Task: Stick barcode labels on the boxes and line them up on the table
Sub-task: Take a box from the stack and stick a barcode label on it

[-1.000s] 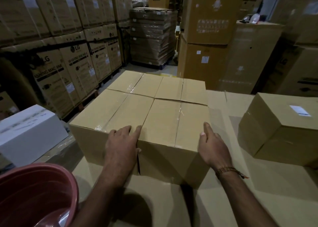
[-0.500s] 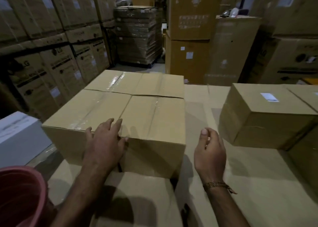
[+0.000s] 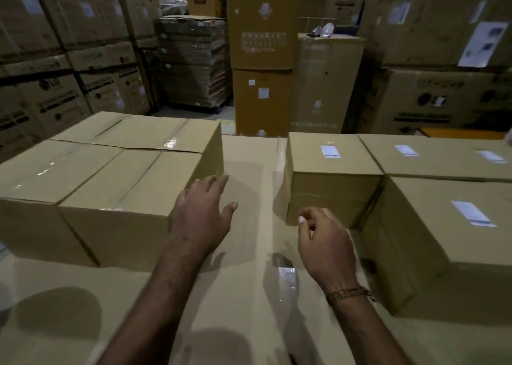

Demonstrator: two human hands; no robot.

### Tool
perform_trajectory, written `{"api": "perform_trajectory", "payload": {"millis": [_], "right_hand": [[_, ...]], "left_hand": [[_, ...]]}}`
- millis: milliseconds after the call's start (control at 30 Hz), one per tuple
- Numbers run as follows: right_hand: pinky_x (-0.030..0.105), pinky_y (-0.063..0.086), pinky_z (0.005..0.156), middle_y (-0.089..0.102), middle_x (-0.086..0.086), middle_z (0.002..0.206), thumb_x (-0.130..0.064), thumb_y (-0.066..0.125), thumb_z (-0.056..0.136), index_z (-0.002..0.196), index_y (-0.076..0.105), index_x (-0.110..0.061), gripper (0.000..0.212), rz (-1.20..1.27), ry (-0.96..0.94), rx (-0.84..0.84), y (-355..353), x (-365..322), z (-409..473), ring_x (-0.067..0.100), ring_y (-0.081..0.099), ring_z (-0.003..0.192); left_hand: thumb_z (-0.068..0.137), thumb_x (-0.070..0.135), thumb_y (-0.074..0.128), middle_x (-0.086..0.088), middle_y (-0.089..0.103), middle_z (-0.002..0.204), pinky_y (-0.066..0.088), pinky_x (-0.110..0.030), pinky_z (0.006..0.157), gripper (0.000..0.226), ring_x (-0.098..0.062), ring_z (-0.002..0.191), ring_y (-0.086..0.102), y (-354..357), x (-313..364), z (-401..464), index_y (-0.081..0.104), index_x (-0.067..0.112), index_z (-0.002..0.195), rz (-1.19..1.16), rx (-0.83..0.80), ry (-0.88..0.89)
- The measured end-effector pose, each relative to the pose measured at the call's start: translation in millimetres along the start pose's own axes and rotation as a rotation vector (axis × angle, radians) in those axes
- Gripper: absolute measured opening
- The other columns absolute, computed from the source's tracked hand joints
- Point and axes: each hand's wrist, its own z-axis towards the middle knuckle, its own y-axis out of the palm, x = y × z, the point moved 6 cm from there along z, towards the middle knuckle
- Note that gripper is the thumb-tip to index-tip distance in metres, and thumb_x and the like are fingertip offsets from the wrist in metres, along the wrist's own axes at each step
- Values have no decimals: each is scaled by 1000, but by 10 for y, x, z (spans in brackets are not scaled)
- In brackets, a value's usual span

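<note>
Nearest the camera, two bare forearms reach out over the cardboard-covered table top (image 3: 249, 323). The left hand (image 3: 201, 215) is spread with straight fingers, its fingertips at the right-hand corner of the nearest unlabelled brown cardboard box (image 3: 130, 195), holding nothing. The right hand (image 3: 325, 242), a braided bracelet (image 3: 347, 294) on its wrist, hangs loosely curled over the bare strip of table between the two groups of boxes; whether anything small sits between its thumb and finger I cannot tell.

To the right stands a labelled brown carton (image 3: 454, 242) with a white barcode label (image 3: 472, 213) on top, and behind it a row of more labelled cartons (image 3: 329, 170), each showing a white sticker (four stickers are visible in all). On the left, the unlabelled box sits in a tight block of taped boxes, none with a sticker that I can see.

So the task looks partly done: the right group is labelled and lined up, the left block apparently still needs labels and placing. Beyond the table rise warehouse stacks of large cartons (image 3: 260, 32).
</note>
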Motion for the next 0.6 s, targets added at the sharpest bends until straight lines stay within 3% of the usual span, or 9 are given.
{"api": "perform_trajectory", "payload": {"millis": [133,300,433,600], "right_hand": [[42,59,77,62,-9,101,-25,58,103,107,69,-27,12,19,16,-16,-252,388,235,14,62,90],[42,59,86,64,-4,109,-27,58,104,116,70,-24,17,39,47,-25,-431,692,724,20,65,100],[49,55,100,61,6,130,-32,59,105,136,62,-20,34,-66,143,-59,-459,957,1197,26,58,121],[47,43,111,45,19,149,-36,60,102,159,36,-17,65,-351,242,-156,-340,1333,1675,35,43,137]], "left_hand": [[101,43,62,0,57,152,47,-48,109,58,-22,137,53,131,555,66,50,26,155,-77,38,58],[102,47,60,3,54,155,44,-42,112,61,-19,138,52,395,1019,391,45,29,158,-71,10,106],[102,49,60,2,52,156,48,-46,111,62,-22,138,53,714,1256,748,44,29,158,-109,-56,113],[103,54,56,-4,48,158,45,-49,113,63,-26,142,46,1201,1484,1140,42,27,158,-17,-179,110]]}}
